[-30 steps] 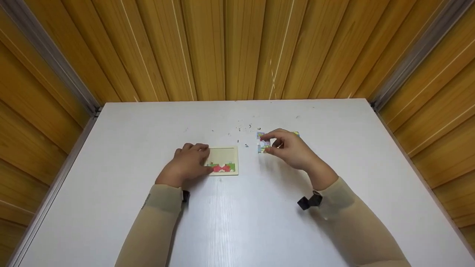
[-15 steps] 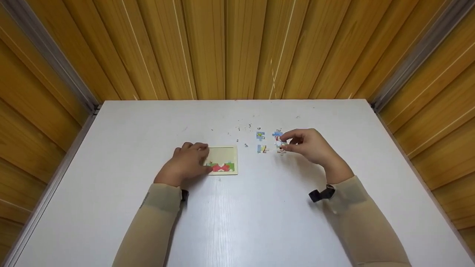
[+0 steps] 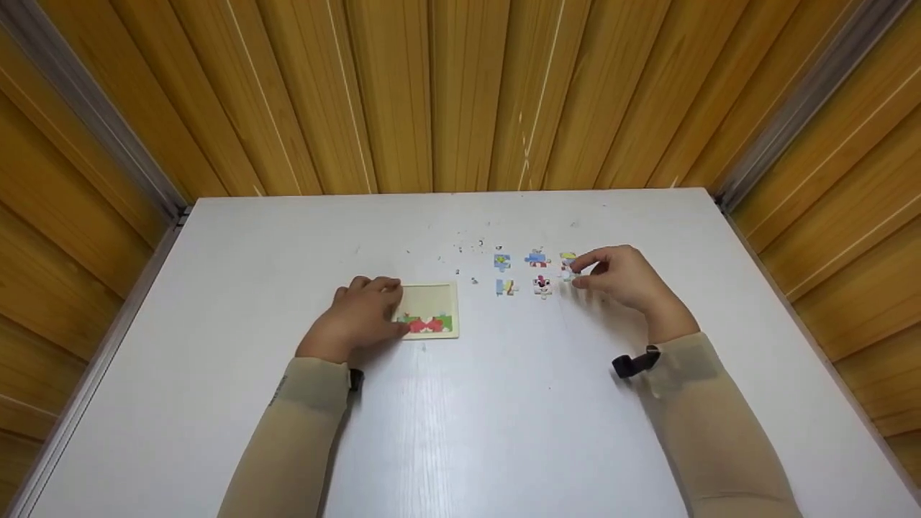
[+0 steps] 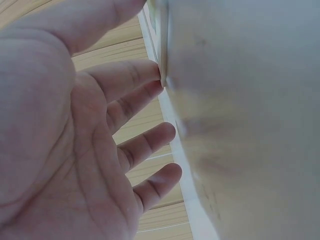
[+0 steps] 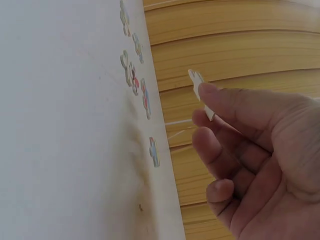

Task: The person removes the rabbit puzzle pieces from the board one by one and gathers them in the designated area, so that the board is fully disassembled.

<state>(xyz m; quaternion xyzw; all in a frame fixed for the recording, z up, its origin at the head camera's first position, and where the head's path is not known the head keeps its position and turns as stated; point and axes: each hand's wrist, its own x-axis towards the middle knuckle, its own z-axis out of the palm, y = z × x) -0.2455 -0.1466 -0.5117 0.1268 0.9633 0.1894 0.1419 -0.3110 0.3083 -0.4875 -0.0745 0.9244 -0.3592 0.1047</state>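
Observation:
My left hand [image 3: 352,320] spans the left side of a small pale puzzle tray [image 3: 455,309], holding it between the thumb and the fingers. Red and green pieces [image 3: 430,326] fill the bottom strip inside it. In the left wrist view, the index and middle fingertips meet the tray's corner [image 4: 163,75]; ring and little fingers stand off it. My right hand [image 3: 622,280] pinches a jigsaw piece [image 5: 199,92] between thumb and fingers, raised off the table and seen nearly edge-on in the right wrist view. In the head view, it overlaps a piece [image 3: 568,256] at the row's right end.
Loose jigsaw pieces lie in two rows right of the tray, among them a blue one [image 3: 502,262], a blue-and-red one [image 3: 537,259], a yellow one [image 3: 506,288] and a pink-faced one [image 3: 542,285]. Dark specks [image 3: 481,243] dot the white table. Wood-patterned walls [image 3: 460,93] enclose it.
My right hand has moved to the right with the pinched piece, uncovering several pieces on the table that it was hiding. The left hand and the tray have stayed in place.

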